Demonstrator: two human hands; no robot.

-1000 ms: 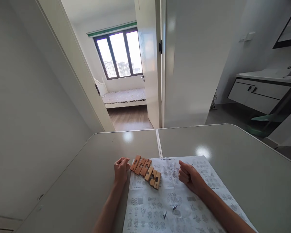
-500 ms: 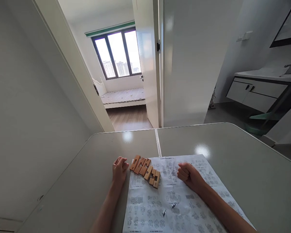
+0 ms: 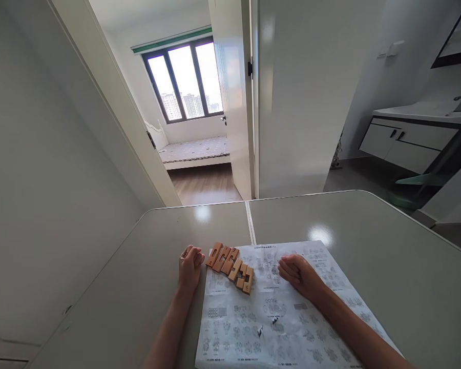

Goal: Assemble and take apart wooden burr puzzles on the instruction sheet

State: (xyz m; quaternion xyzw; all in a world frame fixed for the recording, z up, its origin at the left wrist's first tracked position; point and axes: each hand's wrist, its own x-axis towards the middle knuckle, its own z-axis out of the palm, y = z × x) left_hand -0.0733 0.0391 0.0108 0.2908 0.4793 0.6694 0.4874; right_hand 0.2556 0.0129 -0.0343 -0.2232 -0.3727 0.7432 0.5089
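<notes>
- The left hand (image 3: 190,260) is curled into a loose fist at the sheet's far left corner, with nothing seen in its grasp. Its knuckles are just beside the nearest block; whether they touch cannot be told.
- The right hand (image 3: 296,271) is likewise clenched, fingers folded in, over the right half of the sheet and well apart from the blocks. No object shows in it.
- Six wooden blocks (image 3: 227,268) lie flat in a slanting row on the sheet's far left corner, running down toward its middle. Three are red-brown, three paler tan. They are thick, straight-edged bars; the leftmost has a long closed slot, several others have squared notches. Small dark marks near some ends are too small to read.
- The sheet (image 3: 269,302) is thin, white, creased paper printed with rows of grey diagrams. Two small ragged spots (image 3: 259,331) break its surface nearer the person; they look like tears.
- The worktop (image 3: 169,230) is smooth, glossy and grey, throwing back two bright patches near its far edge. Its far corners are rounded, its rim is pale, and a straight white seam (image 3: 250,223) runs from the far edge to the sheet.
</notes>
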